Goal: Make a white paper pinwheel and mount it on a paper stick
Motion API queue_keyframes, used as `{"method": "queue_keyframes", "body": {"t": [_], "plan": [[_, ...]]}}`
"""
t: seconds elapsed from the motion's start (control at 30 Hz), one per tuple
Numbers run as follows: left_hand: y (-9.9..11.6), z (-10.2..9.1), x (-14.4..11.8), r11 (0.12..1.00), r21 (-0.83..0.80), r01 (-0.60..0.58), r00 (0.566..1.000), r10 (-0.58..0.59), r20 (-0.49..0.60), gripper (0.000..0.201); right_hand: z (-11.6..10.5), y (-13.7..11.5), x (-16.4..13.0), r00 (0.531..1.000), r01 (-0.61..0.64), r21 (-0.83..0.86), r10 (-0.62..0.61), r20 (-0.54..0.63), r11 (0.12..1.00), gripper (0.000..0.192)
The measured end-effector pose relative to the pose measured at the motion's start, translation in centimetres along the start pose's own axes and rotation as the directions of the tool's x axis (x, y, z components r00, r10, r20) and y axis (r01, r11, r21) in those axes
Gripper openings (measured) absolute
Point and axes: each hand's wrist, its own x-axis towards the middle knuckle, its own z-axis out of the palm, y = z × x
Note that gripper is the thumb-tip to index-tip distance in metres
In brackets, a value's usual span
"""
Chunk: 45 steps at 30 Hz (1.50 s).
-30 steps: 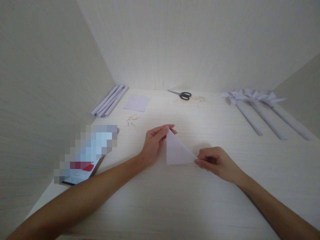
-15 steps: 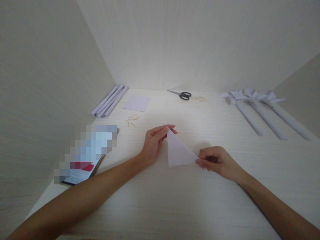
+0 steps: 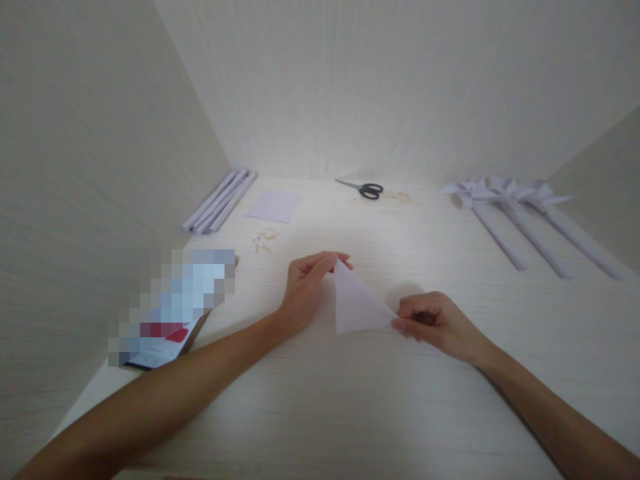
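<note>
Barely shifted since before, left hand (image 3: 305, 283) pinching top corner of folded paper triangle (image 3: 356, 307), right hand (image 3: 431, 321) pinching its right corner

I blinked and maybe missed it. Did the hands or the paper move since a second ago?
Hardly. The left hand slid slightly left along the top corner of the paper triangle. The right hand keeps pinching the right corner. Scissors, paper rolls and pinwheels stayed put.

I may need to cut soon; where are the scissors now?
In the head view the scissors lie at the far edge of the table, near the back wall, between the flat paper square and the paper pinwheels.
</note>
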Motion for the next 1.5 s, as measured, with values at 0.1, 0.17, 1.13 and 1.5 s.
{"method": "queue_keyframes", "body": {"t": [0.1,0.17,1.13,1.5], "plan": [[-0.10,-0.02,0.11,1.000,0.020,-0.013,1.000,0.014,-0.017,0.019,0.00,-0.01,-0.10,1.000,0.000,-0.005,0.000,0.002,1.000,0.031],[-0.13,0.03,0.21,1.000,0.006,-0.002,1.000,0.003,-0.021,0.018,0.03,-0.01,-0.14,1.000,-0.001,-0.006,0.001,-0.003,1.000,0.031],[-0.04,0.14,-0.02,0.997,-0.019,0.076,0.996,-0.075,0.051,0.020,0.32,0.15,0.01,0.996,0.031,-0.065,-0.036,-0.087,0.997,0.031],[-0.04,0.12,0.02,0.998,-0.014,0.061,0.997,-0.060,0.043,0.019,0.32,0.06,-0.02,0.997,0.038,-0.065,-0.042,-0.072,0.997,0.030]]}}
